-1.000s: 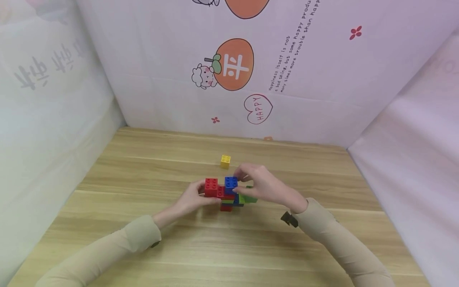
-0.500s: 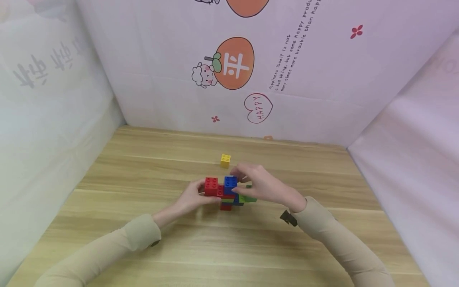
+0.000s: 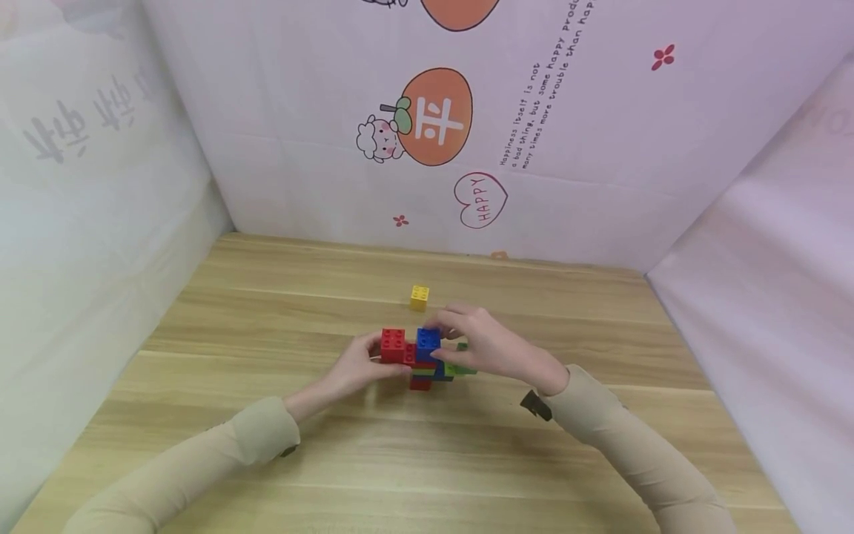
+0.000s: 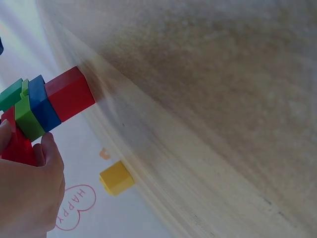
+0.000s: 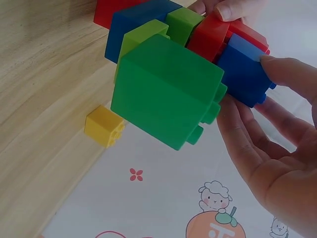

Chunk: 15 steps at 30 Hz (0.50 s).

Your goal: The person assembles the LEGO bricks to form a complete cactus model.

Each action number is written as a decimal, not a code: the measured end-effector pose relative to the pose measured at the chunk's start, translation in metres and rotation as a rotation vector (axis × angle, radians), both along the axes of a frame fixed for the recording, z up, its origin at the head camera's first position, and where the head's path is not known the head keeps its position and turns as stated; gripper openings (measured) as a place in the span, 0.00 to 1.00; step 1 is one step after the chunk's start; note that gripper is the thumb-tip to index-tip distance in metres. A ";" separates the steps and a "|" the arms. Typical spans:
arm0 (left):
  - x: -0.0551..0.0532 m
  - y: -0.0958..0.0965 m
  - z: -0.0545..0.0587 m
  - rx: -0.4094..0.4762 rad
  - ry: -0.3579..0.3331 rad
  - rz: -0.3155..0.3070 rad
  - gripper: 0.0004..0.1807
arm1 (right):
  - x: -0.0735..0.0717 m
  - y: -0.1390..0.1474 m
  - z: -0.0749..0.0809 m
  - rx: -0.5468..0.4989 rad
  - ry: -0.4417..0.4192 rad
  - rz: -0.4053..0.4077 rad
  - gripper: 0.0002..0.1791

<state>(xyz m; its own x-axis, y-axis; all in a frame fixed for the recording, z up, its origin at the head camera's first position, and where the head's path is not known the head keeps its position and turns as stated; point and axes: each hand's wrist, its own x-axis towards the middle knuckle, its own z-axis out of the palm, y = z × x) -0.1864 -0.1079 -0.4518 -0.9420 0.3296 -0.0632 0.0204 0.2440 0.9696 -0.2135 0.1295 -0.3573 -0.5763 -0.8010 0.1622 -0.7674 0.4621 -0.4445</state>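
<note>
A toy building-block structure stands on the table, its lowest red block [image 4: 71, 94] under a blue layer [image 4: 43, 104] and a lime-green one [image 4: 28, 118]. My left hand [image 3: 352, 365] holds its upper left end, thumb and fingers around a red block [image 3: 393, 341]. On the upper red layer, just right of that block, sits a small blue block [image 5: 245, 72] with studs facing up. My right hand [image 3: 492, 345] pinches this blue block between thumb and fingers. A larger green block [image 5: 163, 94] juts out at the structure's right side, partly behind my right hand in the head view.
One yellow block [image 3: 419, 297] stands alone behind the structure on the wooden table [image 3: 427, 460]. A printed white cloth [image 3: 300, 148] rises along the table's back edge, with white cloth [image 3: 100, 222] at the sides too.
My right hand and the blue block have shifted very slightly left. My left hand keeps its grip on the red block, and the yellow block stays in place.
</note>
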 end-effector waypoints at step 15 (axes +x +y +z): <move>0.001 0.003 0.002 -0.011 0.002 0.022 0.29 | 0.004 -0.002 0.000 -0.005 0.031 -0.003 0.16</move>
